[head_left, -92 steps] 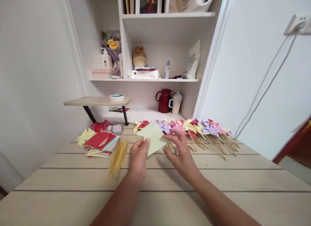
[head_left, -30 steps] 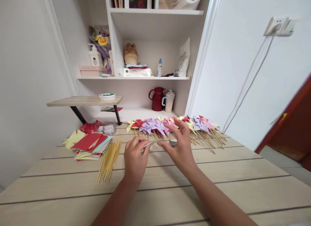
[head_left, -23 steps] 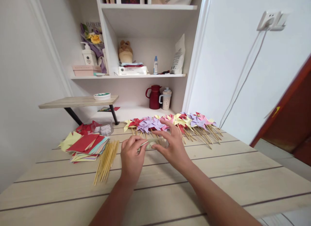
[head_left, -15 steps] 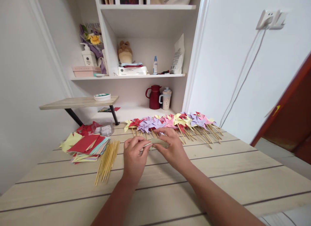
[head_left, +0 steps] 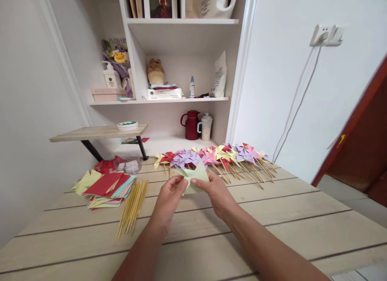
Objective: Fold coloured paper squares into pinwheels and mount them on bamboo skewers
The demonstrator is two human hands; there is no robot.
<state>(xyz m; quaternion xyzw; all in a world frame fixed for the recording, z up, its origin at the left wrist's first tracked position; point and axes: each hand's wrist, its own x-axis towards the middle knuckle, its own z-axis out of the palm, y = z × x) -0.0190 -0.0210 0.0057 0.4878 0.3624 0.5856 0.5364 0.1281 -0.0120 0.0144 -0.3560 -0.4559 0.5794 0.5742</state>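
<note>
A pale green paper pinwheel is held between my two hands above the table, its folded blades facing me. My left hand pinches its left side with thumb and fingers. On the right, my right hand grips the other side, the thumb pressed near the middle and the fingers behind the paper. Just beyond lies a row of finished pinwheels in red, purple, pink and yellow on thin sticks. No stick shows on the green one.
At left lie a stack of coloured paper, a bundle of wooden sticks and a clear plastic box. A small raised stand is behind them. A red jug and a cup stand in the shelf unit.
The green paper, seen edge-on before, is now turned so its blades face me. Both hands have shifted slightly down, and the view has tilted up.
</note>
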